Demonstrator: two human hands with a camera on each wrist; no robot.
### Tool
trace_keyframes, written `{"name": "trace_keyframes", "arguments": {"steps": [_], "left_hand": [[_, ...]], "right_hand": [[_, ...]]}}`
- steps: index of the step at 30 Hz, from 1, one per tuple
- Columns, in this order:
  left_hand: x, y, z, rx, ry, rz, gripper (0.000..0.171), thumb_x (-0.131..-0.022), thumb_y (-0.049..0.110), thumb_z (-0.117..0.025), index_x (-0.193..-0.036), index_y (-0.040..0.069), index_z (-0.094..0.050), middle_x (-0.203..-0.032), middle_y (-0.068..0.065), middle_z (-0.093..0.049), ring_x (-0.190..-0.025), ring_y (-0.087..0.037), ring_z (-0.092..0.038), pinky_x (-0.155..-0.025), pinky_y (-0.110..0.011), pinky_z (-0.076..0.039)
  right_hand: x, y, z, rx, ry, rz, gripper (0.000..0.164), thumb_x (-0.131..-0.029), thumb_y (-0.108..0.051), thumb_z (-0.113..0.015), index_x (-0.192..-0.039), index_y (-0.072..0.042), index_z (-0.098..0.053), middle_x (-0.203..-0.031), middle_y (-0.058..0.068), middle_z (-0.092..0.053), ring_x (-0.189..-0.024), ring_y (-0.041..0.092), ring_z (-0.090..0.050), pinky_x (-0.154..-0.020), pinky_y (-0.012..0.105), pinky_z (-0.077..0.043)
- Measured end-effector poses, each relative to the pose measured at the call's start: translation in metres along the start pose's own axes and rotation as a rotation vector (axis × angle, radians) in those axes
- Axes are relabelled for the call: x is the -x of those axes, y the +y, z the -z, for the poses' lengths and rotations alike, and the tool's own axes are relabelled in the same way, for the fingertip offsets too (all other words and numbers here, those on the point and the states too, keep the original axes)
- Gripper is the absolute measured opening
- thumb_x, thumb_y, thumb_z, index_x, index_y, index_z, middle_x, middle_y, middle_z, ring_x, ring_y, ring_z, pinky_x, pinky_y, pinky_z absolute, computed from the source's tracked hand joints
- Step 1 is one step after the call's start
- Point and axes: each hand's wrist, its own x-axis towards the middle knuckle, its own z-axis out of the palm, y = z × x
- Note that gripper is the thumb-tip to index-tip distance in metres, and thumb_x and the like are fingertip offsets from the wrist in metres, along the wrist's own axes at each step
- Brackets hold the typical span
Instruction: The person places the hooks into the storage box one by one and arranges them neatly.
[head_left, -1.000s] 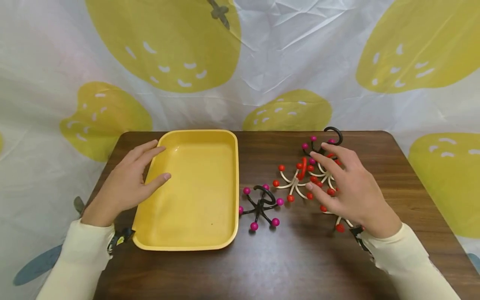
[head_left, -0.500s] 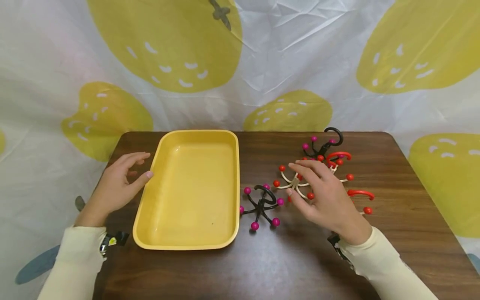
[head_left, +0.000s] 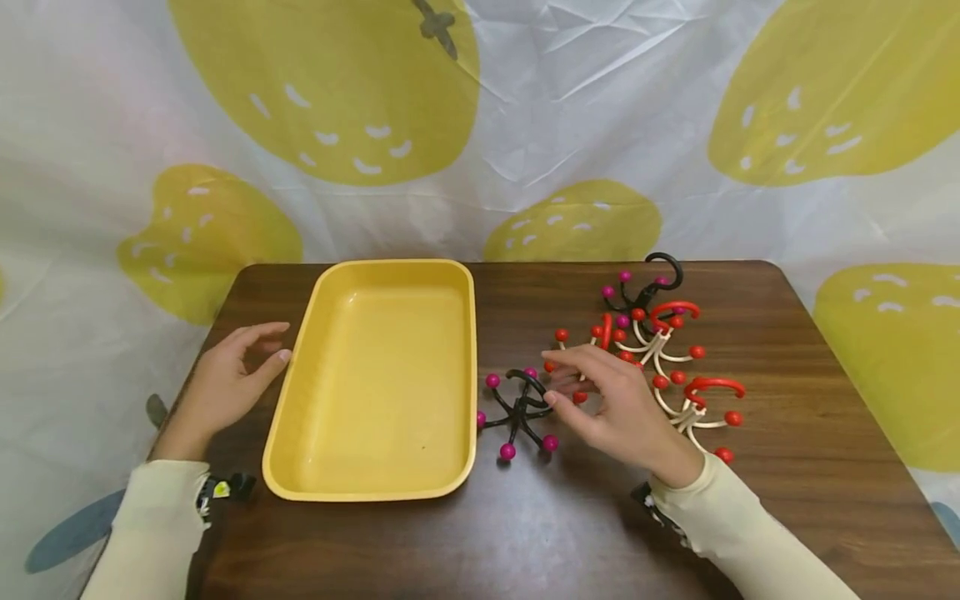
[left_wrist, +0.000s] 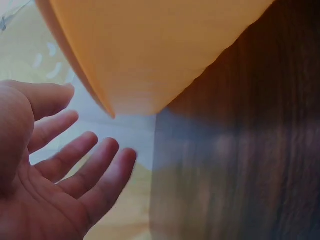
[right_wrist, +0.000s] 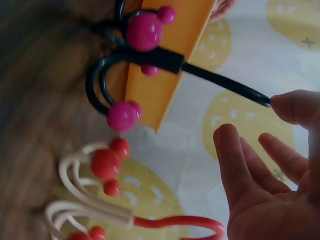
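Observation:
My right hand (head_left: pixel 622 408) hovers beside a black claw massager (head_left: pixel 519 414) with pink ball tips, fingers parted. In the right wrist view, the thumb overlaps the end of the massager's curved handle (right_wrist: pixel 227 84); whether they touch I cannot tell. The other fingers lie off the handle. That massager stands upright on its legs by the right side of a yellow tray (head_left: pixel 369 497). My left hand (head_left: pixel 225 387) is relaxed beside the tray's left rim, holding nothing; the left wrist view shows a gap between its fingertips and the tray wall (left_wrist: pixel 165 50).
Behind and right of my right hand stand cream massagers with red balls (head_left: pixel 660 342), one partly hidden by the hand. Another black massager (head_left: pixel 645 296) stands near the back edge of the wooden table (head_left: pixel 525 542). A lemon-print cloth (head_left: pixel 570 125) hangs behind.
My right hand has moved left and toward me, from over the cream massagers to the near black one. My left hand has drawn back left from over the tray's rim.

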Motion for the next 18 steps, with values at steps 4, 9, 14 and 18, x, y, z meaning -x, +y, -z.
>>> {"name": "trace_keyframes", "arguments": {"steps": [4, 9, 14, 18], "left_hand": [[0.000, -0.004, -0.005, 0.137, -0.091, 0.074, 0.050, -0.107, 0.026, -0.064, -0.152, 0.005, -0.054, -0.137, -0.024, -0.067, -0.101, 0.000, -0.067, -0.073, -0.017, -0.058], [0.002, -0.007, -0.009, 0.321, -0.204, 0.179, 0.056, -0.110, 0.027, -0.060, -0.159, 0.006, -0.043, -0.150, -0.026, -0.056, -0.100, 0.009, -0.064, -0.074, -0.029, -0.066], [0.003, -0.009, -0.010, 0.396, -0.239, 0.210, 0.058, -0.109, 0.025, -0.061, -0.162, 0.008, -0.042, -0.155, -0.026, -0.051, -0.099, 0.000, -0.071, -0.072, -0.034, -0.067], [0.003, -0.011, -0.012, 0.473, -0.264, 0.208, 0.061, -0.109, 0.020, -0.061, -0.164, 0.005, -0.037, -0.159, -0.030, -0.046, -0.100, -0.001, -0.072, -0.070, -0.036, -0.067]], "right_hand": [[0.002, 0.001, -0.005, -0.163, -0.047, -0.071, 0.045, -0.090, 0.004, -0.079, -0.134, -0.003, -0.069, -0.115, 0.008, -0.074, -0.093, 0.021, -0.078, -0.076, 0.027, -0.066], [0.003, 0.000, -0.012, -0.221, -0.060, -0.094, 0.041, -0.091, 0.002, -0.078, -0.131, -0.005, -0.072, -0.123, 0.010, -0.076, -0.097, 0.019, -0.077, -0.073, 0.025, -0.066], [0.002, 0.001, -0.017, -0.192, -0.045, -0.101, 0.038, -0.091, 0.000, -0.079, -0.128, -0.008, -0.075, -0.116, 0.008, -0.080, -0.094, 0.017, -0.077, -0.068, 0.025, -0.065], [0.001, 0.002, -0.018, -0.195, -0.022, -0.112, 0.035, -0.092, 0.002, -0.077, -0.126, -0.005, -0.076, -0.109, 0.012, -0.081, -0.091, 0.015, -0.077, -0.068, 0.026, -0.065]]}}
